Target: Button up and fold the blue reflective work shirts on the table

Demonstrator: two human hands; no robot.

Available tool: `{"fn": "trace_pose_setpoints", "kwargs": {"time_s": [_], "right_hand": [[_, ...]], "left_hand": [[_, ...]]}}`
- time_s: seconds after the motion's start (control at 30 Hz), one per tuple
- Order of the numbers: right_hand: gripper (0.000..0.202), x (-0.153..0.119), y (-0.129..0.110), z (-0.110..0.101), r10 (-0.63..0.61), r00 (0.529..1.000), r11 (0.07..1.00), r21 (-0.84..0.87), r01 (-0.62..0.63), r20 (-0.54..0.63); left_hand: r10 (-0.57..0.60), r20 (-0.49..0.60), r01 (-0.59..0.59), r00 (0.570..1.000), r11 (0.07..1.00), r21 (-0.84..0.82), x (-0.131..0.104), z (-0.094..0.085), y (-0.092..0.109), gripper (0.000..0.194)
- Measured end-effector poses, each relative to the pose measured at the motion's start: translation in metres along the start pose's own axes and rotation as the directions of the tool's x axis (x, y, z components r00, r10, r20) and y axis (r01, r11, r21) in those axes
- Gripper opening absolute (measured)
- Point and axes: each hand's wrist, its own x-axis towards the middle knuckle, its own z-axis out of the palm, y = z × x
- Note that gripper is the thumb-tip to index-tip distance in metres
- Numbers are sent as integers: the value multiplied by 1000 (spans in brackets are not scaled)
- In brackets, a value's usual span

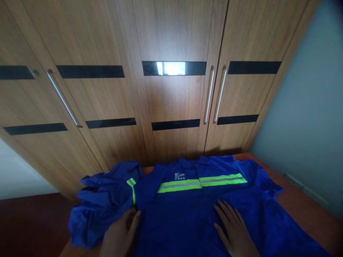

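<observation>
A blue work jacket (171, 221) lies spread out, collar away from me, with a yellow-green and grey reflective stripe across its chest and a small white print at the upper left. My left hand (119, 232) is at the jacket's left edge, its fingers curled with the thumb alongside. The fingertips are partly hidden against the cloth. On the front of the jacket, right of the middle, rests my right hand (233, 230), flat with its fingers spread. Left of the jacket lies a crumpled blue garment (104, 200) with a matching stripe.
The clothes lie on a reddish-brown surface (308, 210). Directly behind it stands a wooden wardrobe (174, 96) with long metal handles and dark strips. A pale wall (302, 125) rises at the right.
</observation>
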Motion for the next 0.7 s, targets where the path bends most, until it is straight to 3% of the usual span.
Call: {"fn": "trace_pose_setpoints", "kwargs": {"time_s": [0.1, 0.27, 0.43, 0.5, 0.6, 0.7], "right_hand": [[53, -2, 1, 1, -3, 1000, 1000, -16, 3, 5], [53, -7, 2, 3, -19, 1000, 998, -53, 18, -16], [53, -8, 1, 3, -24, 999, 999, -46, 23, -31], [53, -8, 1, 2, -16, 1000, 999, -43, 15, -20], [52, -7, -1, 2, -12, 1000, 999, -44, 11, -21], [52, -5, -6, 4, -9, 999, 999, -50, 6, -50]], "left_hand": [[-92, 73, 109, 993, 951, -290, 2, 16, 9, 39], [-269, -58, 155, 961, 704, -694, 22, 37, 17, 60], [-343, -43, 206, 938, 656, -726, 37, 38, 27, 74], [-256, -18, 178, 967, 719, -672, 45, 32, 33, 66], [-83, -61, 35, 995, 828, -559, 52, 16, 42, 47], [-104, -192, -21, 976, 829, -559, 46, 0, 44, 43]]}}
